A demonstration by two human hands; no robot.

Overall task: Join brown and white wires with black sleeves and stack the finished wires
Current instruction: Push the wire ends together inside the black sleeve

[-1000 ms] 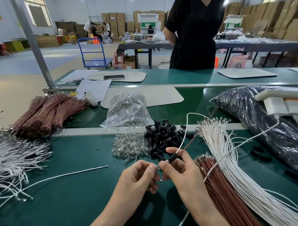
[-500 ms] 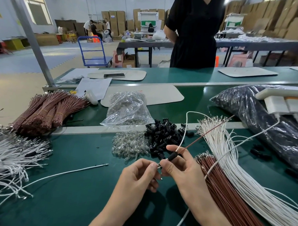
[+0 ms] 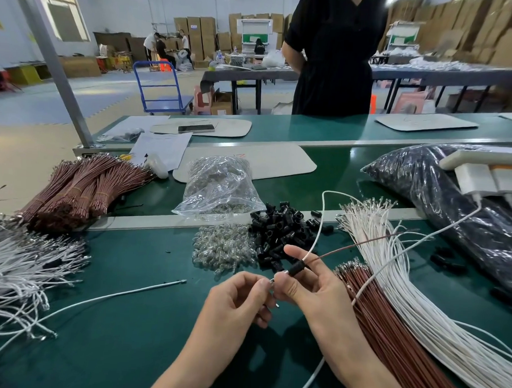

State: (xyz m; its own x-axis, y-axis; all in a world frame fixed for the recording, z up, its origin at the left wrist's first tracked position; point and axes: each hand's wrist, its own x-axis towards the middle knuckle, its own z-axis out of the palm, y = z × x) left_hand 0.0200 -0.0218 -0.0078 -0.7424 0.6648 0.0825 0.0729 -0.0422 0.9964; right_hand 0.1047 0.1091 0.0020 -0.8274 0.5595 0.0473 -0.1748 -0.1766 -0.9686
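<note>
My right hand (image 3: 309,287) pinches a black sleeve (image 3: 297,267) with a white wire (image 3: 321,214) and a brown wire (image 3: 361,246) running out of its far end. My left hand (image 3: 238,298) pinches the small metal tip sticking out of the sleeve's near end. Just beyond my hands lie a heap of loose black sleeves (image 3: 282,227) and a heap of clear bulbs (image 3: 223,248). Long brown wires (image 3: 389,328) and white wires (image 3: 415,288) lie at the right. Joined white wires (image 3: 14,268) are piled at the left.
Bundled brown wires (image 3: 82,186) lie at the back left, a clear bag (image 3: 220,186) behind the bulbs, a black plastic bag (image 3: 442,196) with white chargers (image 3: 490,180) at the right. One loose white wire (image 3: 118,293) lies on the green table. A person in black (image 3: 334,53) stands opposite.
The brown wire's free end has swung down and to the right. Both hands stay pinched around the sleeve, shifted only slightly.
</note>
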